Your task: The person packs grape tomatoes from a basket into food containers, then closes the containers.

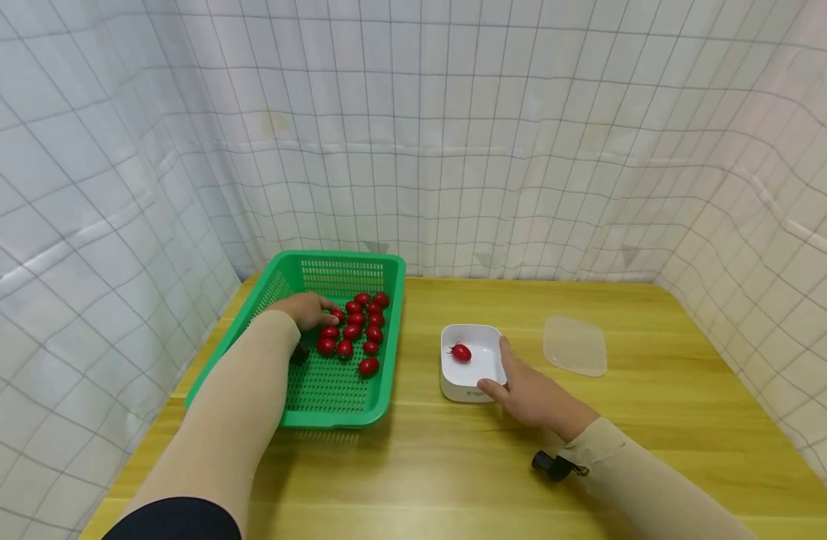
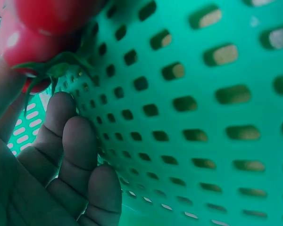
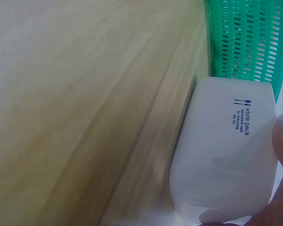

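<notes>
My left hand (image 1: 307, 310) is down inside the green basket (image 1: 376, 416). Thumb and index finger pinch a cherry tomato (image 1: 337, 315) at the left side of the pile; in the left wrist view a red tomato (image 2: 35, 49) with a green stem shows at the thumb, while the other fingers (image 2: 80, 146) curl beside the slotted basket. Several more cherry tomatoes (image 1: 375, 334) lie around it. My right hand (image 1: 534, 394) grips the white container (image 1: 456, 391) at its right front corner, thumb over the rim. One tomato (image 1: 461, 352) with its stem sits in that container.
A translucent flat lid (image 1: 575, 346) lies right of the container on the wooden table (image 1: 413, 480). White grid-patterned curtains (image 1: 453, 150) hang behind and at both sides. The basket's tall slotted wall (image 3: 247, 42) stands left of the container.
</notes>
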A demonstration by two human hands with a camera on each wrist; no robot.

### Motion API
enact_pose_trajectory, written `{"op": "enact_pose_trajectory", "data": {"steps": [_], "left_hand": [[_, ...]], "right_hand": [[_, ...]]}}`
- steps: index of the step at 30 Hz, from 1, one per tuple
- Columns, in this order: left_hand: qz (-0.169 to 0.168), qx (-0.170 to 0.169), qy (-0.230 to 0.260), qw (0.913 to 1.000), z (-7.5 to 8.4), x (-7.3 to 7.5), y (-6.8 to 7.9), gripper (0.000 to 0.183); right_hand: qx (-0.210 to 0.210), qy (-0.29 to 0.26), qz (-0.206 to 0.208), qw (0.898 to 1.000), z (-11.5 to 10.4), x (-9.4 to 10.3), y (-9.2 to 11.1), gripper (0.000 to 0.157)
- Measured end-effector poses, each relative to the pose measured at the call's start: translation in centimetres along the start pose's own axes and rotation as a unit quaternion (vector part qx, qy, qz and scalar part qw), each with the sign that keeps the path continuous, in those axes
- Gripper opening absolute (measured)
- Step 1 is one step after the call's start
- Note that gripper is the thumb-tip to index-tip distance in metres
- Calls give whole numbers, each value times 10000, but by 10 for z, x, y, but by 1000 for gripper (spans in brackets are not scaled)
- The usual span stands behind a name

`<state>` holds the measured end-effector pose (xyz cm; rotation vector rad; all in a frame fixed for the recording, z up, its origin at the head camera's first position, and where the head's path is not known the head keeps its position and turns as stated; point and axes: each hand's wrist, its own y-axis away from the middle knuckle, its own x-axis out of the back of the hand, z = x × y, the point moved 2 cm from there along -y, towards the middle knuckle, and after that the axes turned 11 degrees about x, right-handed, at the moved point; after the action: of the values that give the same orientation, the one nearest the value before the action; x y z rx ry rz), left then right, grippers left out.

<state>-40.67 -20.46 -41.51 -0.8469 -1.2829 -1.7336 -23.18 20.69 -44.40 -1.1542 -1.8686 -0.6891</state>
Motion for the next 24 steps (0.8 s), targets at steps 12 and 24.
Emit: {"op": "enact_pose_trajectory", "data": {"steps": [12,24], "left_hand": [[-4,62,-3,10000,1,0,0,48],[6,52,-25,10000,1,-1,0,49]], "right_hand": [[-71,-54,-8,10000,-4,1,0,105],[-85,-34,35,10000,-4,0,1,103]]}}
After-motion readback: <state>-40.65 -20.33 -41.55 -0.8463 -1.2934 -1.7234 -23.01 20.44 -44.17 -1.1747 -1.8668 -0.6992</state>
